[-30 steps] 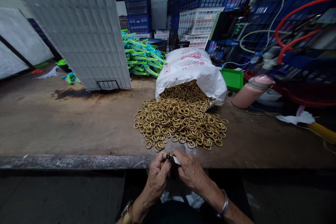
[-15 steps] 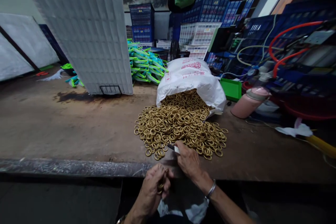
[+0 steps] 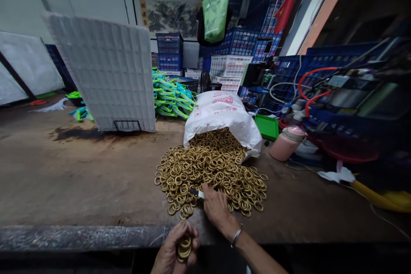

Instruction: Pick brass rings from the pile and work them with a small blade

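My left hand [image 3: 176,246] is closed around several brass-coloured rings [image 3: 184,249], low in the view in front of the table edge. In my right hand [image 3: 216,206] is a slim tool with a dark tip and a white part [image 3: 198,193]; the rest of it is hidden in the fingers. The dark tip points left over the near side of a heap of loose rings [image 3: 205,171]. These rings spill onto the table out of the mouth of a white sack [image 3: 221,113] with red print, lying on its side.
A tall white quilted panel [image 3: 107,72] stands at the left of the brown table [image 3: 80,184]. Behind lie green and blue strips [image 3: 173,98]. To the right are a green tray [image 3: 267,127], a pink bottle [image 3: 287,143] and red hoses [image 3: 310,92]. Stacked crates [image 3: 229,65] fill the back.
The camera view has tilted up. My left hand has turned, so the rings in it show more clearly. My right hand with the tool has moved slightly further over the heap.
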`<state>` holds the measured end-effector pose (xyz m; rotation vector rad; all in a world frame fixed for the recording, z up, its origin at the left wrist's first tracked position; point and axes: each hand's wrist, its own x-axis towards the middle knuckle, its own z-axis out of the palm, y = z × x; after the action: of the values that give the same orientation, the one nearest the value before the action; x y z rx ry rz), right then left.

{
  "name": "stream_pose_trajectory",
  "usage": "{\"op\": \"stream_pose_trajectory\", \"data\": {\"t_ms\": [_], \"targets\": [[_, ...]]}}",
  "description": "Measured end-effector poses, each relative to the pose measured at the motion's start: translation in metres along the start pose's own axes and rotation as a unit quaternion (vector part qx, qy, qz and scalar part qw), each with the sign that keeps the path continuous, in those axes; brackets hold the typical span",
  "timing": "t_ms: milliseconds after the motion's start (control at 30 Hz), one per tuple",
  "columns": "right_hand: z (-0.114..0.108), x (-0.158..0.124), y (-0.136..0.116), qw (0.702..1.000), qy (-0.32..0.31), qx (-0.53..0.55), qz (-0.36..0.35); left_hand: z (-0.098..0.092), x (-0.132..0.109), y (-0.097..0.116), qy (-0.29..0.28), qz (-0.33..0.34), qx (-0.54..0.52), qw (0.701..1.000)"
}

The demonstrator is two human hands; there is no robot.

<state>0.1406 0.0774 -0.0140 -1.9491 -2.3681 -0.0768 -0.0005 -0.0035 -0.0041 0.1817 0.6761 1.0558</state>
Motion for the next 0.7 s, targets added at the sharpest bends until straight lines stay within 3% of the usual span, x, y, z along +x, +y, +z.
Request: {"op": "stream_pose_trajectory", "data": {"t_ms": [200,333,400,467,533,700], "targets": [[-0.005,0.001,0.002,0.999,-0.020,0.043,0.000,0.000,0.002,0.002,0.029,0.014,0.049,0.998],[-0.008,0.003,0.009,0.985,-0.031,0.166,-0.022,0.006,0.007,0.002,0.055,0.054,0.115,0.990],[-0.011,0.001,0.012,0.963,-0.024,0.265,-0.033,0.009,0.011,0.003,0.075,0.095,0.168,0.978],[-0.017,-0.005,0.013,0.920,-0.035,0.389,-0.037,0.013,0.014,0.004,0.094,0.132,0.237,0.958],[-0.023,-0.011,0.014,0.858,-0.072,0.508,-0.028,0.017,0.016,0.007,0.101,0.158,0.293,0.937],[-0.033,-0.025,0.009,0.712,-0.193,0.675,0.015,0.024,0.017,0.009,0.057,0.175,0.359,0.915]]}}
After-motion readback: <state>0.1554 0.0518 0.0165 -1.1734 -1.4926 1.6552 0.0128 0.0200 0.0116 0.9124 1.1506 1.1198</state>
